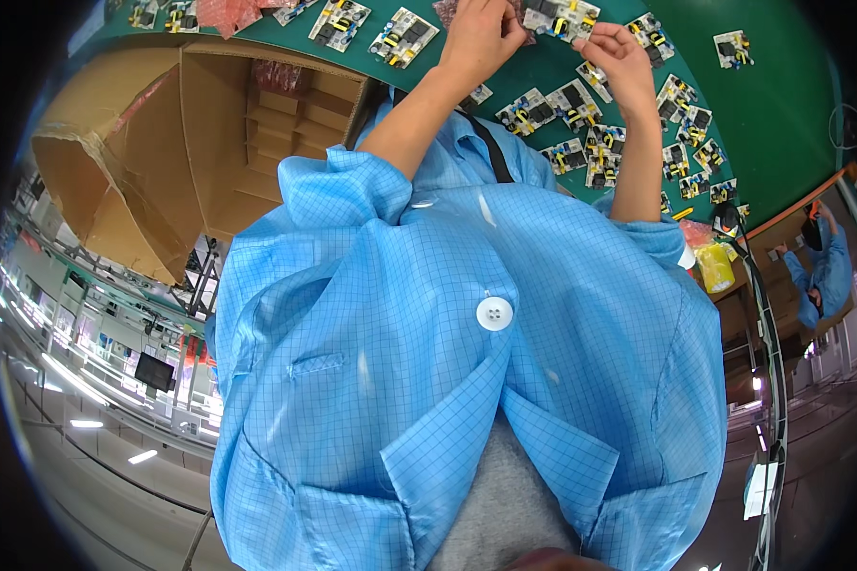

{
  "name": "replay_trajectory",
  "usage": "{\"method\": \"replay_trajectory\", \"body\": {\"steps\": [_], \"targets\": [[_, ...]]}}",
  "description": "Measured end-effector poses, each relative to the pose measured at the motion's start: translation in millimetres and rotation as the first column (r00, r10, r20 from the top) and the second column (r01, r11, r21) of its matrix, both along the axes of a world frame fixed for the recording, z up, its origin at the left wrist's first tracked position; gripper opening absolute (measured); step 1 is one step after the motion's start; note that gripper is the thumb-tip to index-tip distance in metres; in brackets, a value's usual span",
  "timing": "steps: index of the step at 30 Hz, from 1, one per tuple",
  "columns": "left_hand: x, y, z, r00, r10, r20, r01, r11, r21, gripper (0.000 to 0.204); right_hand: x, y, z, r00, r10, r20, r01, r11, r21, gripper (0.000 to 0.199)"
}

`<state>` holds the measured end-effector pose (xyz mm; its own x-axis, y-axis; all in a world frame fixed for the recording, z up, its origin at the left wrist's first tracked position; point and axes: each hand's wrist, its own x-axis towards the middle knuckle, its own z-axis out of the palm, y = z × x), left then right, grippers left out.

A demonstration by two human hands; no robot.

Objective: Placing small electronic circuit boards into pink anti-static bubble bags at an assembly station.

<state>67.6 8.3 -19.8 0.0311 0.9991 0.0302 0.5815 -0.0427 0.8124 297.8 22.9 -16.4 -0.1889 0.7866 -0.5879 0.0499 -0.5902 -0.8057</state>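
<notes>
My left hand [486, 40] is at the top edge, its fingers curled against a pinkish bubble-wrap bag [445, 11] that shows on both sides of it. The top of this hand is cut off by the frame. Just to its right, my right hand [623, 65] pinches the lower right corner of a white circuit board [564, 14] with yellow and black parts. The board lies close beside the left hand's fingertips. Several similar circuit boards [575, 103] lie on the green table [781, 124] below and around my right hand.
More boards [403, 38] and red bubble wrap [227, 14] lie at the left of the table. An open cardboard box [143, 143] with dividers stands at the near left. A yellow container [715, 268] is by the right edge. At the far right a person in blue [833, 269] works.
</notes>
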Motion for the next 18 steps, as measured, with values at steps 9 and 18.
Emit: {"method": "replay_trajectory", "body": {"steps": [9,18], "targets": [[-8,-1,7,0.993,-0.091,0.069,0.083,0.989,0.121,0.018,1,6,16,0.968,0.234,0.094,-0.229,0.971,-0.063,0.032],[-13,-3,8,0.989,-0.124,0.082,0.110,0.983,0.148,0.017,1,7,23,0.955,0.245,0.165,-0.240,0.969,-0.051,0.034]]}}
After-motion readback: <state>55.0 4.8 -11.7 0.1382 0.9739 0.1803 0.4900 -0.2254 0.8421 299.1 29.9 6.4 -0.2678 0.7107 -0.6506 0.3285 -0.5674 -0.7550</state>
